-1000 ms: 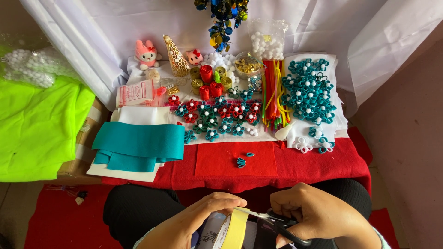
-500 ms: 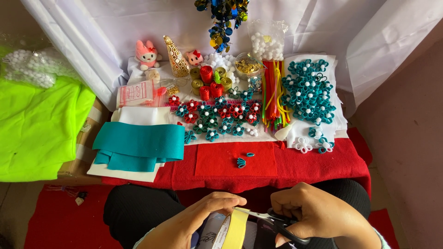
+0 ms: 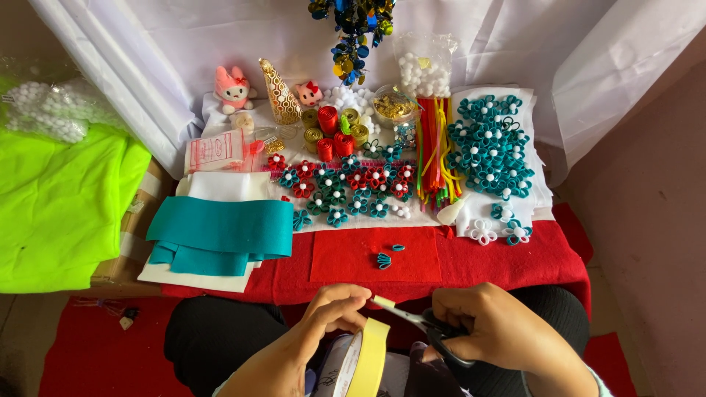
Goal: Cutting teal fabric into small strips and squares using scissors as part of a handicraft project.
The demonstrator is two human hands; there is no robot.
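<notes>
I see my left hand [image 3: 331,320] pinching the pale yellow tape [image 3: 370,353] low over my lap, its strip running rightward into the scissors [image 3: 426,323] gripped by my right hand [image 3: 500,327].

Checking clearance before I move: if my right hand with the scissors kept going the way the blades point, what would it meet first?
The right hand aims the scissors left, so they would first meet the left hand's fingertips and the yellow tape there, though depth is unclear.
</notes>
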